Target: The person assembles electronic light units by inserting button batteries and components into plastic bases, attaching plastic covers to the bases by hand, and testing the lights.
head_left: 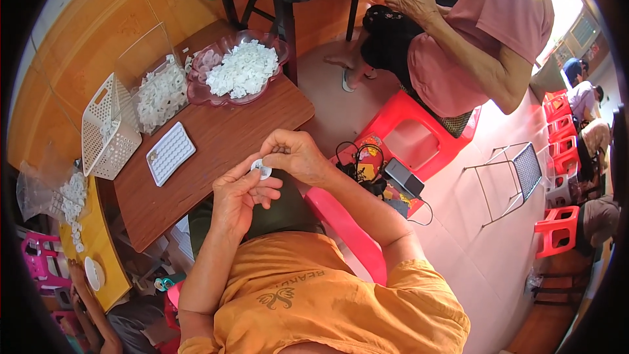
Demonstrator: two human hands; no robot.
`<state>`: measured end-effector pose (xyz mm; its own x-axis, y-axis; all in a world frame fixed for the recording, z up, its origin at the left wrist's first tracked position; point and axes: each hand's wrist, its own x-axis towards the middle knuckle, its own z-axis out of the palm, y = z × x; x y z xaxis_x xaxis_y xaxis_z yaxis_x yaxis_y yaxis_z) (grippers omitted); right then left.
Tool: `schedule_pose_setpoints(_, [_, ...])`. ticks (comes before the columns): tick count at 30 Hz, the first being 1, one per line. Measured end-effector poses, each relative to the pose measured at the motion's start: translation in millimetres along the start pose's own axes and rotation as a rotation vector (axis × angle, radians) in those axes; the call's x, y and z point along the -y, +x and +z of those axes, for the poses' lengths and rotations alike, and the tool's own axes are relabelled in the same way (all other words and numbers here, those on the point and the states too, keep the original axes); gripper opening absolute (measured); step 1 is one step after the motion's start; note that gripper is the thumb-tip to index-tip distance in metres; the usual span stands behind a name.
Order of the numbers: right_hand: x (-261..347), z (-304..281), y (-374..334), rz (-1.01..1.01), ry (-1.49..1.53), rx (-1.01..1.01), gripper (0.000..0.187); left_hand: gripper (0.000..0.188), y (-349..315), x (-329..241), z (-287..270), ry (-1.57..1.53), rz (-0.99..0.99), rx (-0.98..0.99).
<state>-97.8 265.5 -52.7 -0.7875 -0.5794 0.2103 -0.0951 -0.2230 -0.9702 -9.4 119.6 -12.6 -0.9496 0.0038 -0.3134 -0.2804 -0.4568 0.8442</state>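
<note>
Over the near edge of the brown table (216,164), a small round white plastic piece (262,170) with a darker spot at its middle is held up between my hands. My left hand (237,195) pinches it between thumb and forefinger, its other fingers loosely stretched. From the right, the bent fingers and thumb of my right hand (303,156) close on the piece's upper edge. Left of my hands lies a white tray (171,153) with rows of small hollows and a small piece in one corner. Beyond it, a dark red scalloped bowl (198,94) holds a heap of small white pieces.
A clear bin of white pieces (160,95) and a white perforated basket (108,134) stand at the table's left. A co-worker (485,33) sits on a red stool (406,134) at far right. Black cables (360,164) lie beside my right arm; a folding chair (521,170) stands farther right.
</note>
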Motion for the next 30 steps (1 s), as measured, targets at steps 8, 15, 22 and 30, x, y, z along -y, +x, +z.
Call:
schedule_pose_setpoints(8, [-12,10,0,-0.046,0.063,-0.161,0.008,0.034,4,3,-11,-0.032,0.032,-0.009])
schedule_pose_setpoints(15, [-6,-2,-5,0.089,0.139,-0.317,0.011,0.034,18,-9,-18,-0.215,-0.009,0.094])
schedule_pose_setpoints(22, [1,18,-6,0.057,0.155,-0.198,0.015,0.037,12,-1,-22,-0.121,0.066,0.095])
schedule_pose_setpoints(30, [1,23,-8,0.091,0.205,-0.181,0.013,0.046,-3,0,-15,0.015,0.175,0.066])
